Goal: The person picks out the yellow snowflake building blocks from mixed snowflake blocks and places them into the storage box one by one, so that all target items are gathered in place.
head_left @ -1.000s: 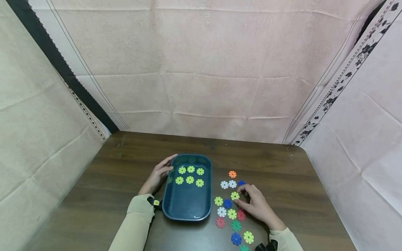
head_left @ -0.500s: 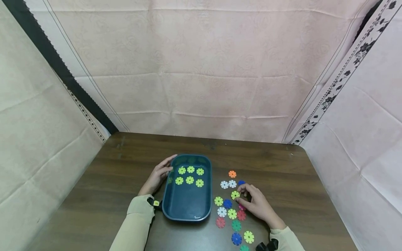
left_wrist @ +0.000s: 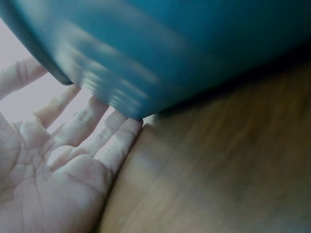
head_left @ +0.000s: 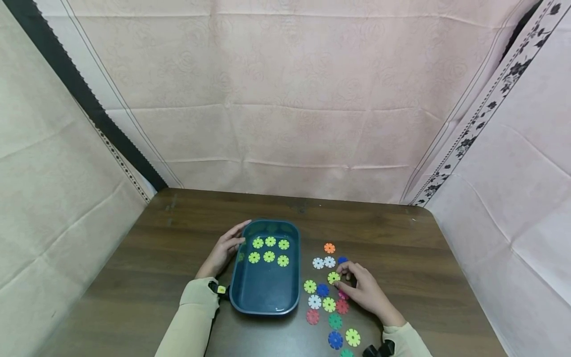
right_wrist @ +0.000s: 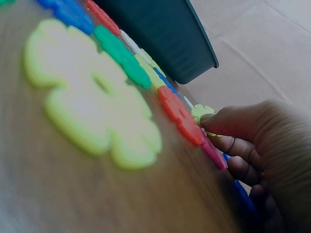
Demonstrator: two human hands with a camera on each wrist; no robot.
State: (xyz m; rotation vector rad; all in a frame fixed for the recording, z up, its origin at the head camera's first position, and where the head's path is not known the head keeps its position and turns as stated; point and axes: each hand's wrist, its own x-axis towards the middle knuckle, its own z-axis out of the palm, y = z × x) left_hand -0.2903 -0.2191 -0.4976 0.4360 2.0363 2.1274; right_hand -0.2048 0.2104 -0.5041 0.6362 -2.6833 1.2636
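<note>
My right hand (head_left: 363,287) pinches a yellow-green notched flower-shaped disc (head_left: 333,277) between thumb and fingers. In the right wrist view, the thumb presses against the face of that same disc (right_wrist: 203,112). My left hand (head_left: 225,250) lies along the left side of a dark blue tray (head_left: 265,300), fingers extended. Seen from the left wrist, its fingers (left_wrist: 82,121) touch the tray's outer wall (left_wrist: 146,53) with the palm turned toward it. Inside the tray, several yellow-green discs (head_left: 269,256) lie in two rows toward its far end.
Loose discs lie on the wooden table right of the tray: orange (head_left: 329,248), white (head_left: 314,301), blue (head_left: 335,340), red (head_left: 342,306), green (head_left: 335,321) and more yellow-green ones (head_left: 353,337). A pink disc (right_wrist: 214,154) sits beneath the right hand. Cloth sheets (head_left: 285,99) hang around the table.
The right hand has shifted slightly with the yellow-green disc at its fingertips, and more of the pink disc below shows. The left hand and tray have stayed put.
</note>
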